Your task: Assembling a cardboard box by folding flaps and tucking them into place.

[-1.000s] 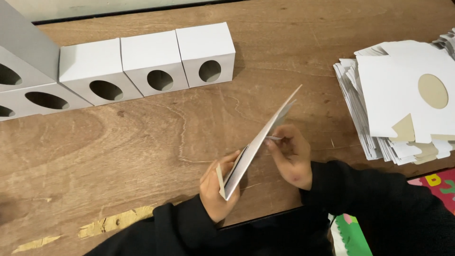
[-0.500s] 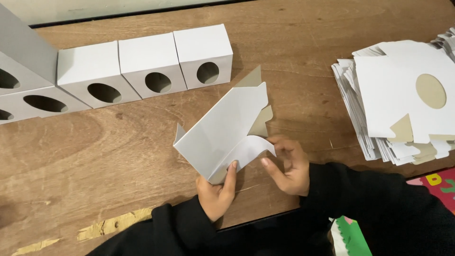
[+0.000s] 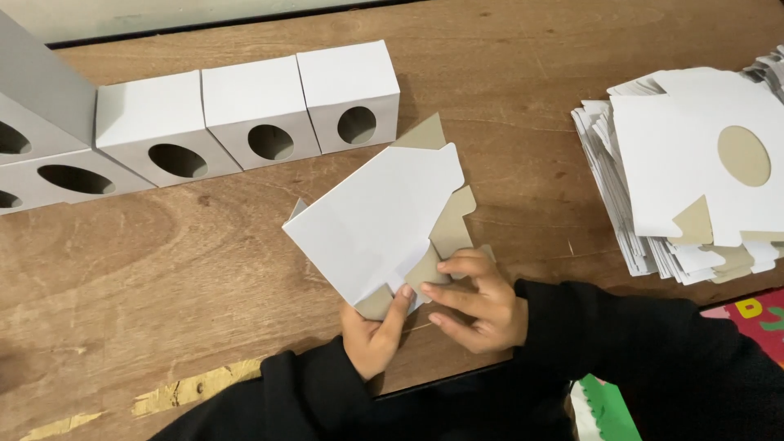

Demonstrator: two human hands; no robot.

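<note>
Head view: a flat-folded white cardboard box blank with a grey-brown inner face [image 3: 384, 216] is held just above the brown wooden tabletop [image 3: 163, 269], at the centre of the picture, its pointed end toward 1 o'clock. The left hand [image 3: 371, 335] is closed on the blank's lower corner, with the thumb pressed on the white face. The right hand [image 3: 478, 302], at 4 o'clock of the blank, has its fingers pinched on a small grey-brown flap at the lower edge.

The blank is judged to be light, thin and fairly stiff across its panels, but easily bent along its creases; its flaps could crumple if squeezed hard. A hold at the panel edges near a crease is judged best.

White outer panels are seen, with grey-brown tabs showing at the top and the right side.

At 11 o'clock a row of assembled white cardboard boxes with oval holes [image 3: 261, 114] stands on the tabletop. At 3 o'clock a stack of flat white blanks [image 3: 686, 180] lies well apart from the hands.
</note>
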